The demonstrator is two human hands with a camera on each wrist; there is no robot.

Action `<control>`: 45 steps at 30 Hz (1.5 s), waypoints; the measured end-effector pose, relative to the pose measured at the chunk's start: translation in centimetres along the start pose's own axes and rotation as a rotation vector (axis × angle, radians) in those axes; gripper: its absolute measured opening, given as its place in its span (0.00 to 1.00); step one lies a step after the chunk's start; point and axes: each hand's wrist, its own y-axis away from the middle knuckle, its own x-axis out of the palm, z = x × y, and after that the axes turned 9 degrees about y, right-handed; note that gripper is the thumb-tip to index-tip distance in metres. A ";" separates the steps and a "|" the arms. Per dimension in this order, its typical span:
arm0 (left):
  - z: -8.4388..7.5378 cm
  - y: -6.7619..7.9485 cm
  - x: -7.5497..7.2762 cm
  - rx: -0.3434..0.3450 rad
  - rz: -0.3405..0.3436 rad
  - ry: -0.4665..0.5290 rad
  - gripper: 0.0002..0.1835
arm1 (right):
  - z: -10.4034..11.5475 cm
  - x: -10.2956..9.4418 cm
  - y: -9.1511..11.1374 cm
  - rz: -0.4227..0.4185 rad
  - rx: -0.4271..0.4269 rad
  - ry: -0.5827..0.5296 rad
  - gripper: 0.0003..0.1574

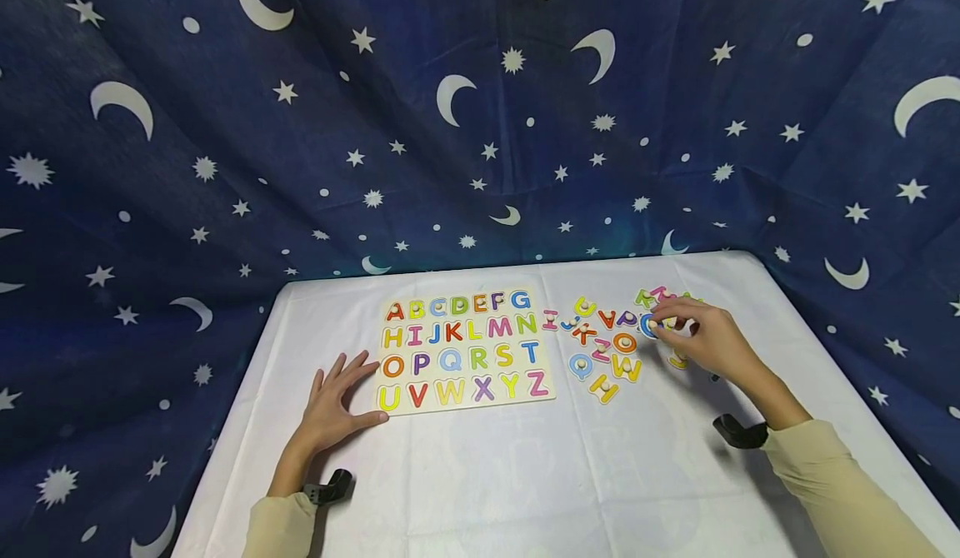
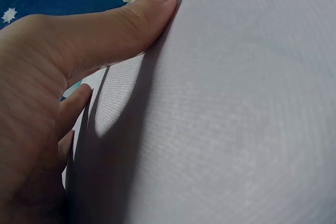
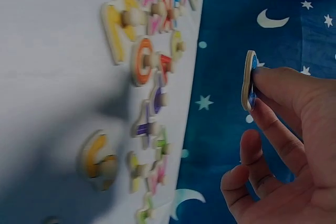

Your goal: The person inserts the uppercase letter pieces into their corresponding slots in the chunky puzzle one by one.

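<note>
White cloth covers the table [image 1: 510,479] I'm looking at, and a navy curtain [image 1: 420,150] of moons and stars hangs behind its far edge. Left of the middle, towards that far edge, lies a flat wooden alphabet board [image 1: 405,409], its letters A to Z set out in 4 rows. The person's left hand [image 1: 333,404] is spread wide at the board's left edge, gripping nothing; its thumb rests on the near left corner and its index fingertip meets the edge higher up.

Over towards the table's right edge, the right hand [image 1: 708,333] pinches a blue letter piece [image 1: 649,326] between thumb and forefinger, the other fingers loosely bent. That piece is up off the cloth, tilted on edge; I can't be sure which letter it is.

Loose knobbed letters lie scattered between the board's right edge and that hand: a pink I [image 1: 550,320] just beside the board, an orange O [image 1: 624,342], a light blue Q [image 1: 581,365] and a yellow H [image 1: 603,389] closest to the table's near edge. Beige sleeves [image 1: 847,479] cover the forearms.
</note>
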 end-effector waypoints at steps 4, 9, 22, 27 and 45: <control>0.1 0.1 -0.1 0.001 -0.002 -0.002 0.49 | 0.4 -0.3 -1.8 0.014 0.006 -0.002 0.11; 0.0 0.2 -0.3 0.002 -0.010 -0.004 0.49 | 1.0 -0.1 -4.2 0.036 0.019 -0.035 0.10; 0.2 0.3 -0.3 -0.011 -0.014 0.001 0.49 | 5.2 6.2 -10.6 0.145 0.035 -0.174 0.10; 0.2 0.1 -0.1 -0.009 -0.010 -0.008 0.49 | 7.0 9.5 -12.5 0.212 0.062 -0.202 0.11; 0.0 -0.1 0.0 0.002 -0.009 -0.018 0.49 | 8.3 16.7 -14.2 0.307 0.175 -0.121 0.08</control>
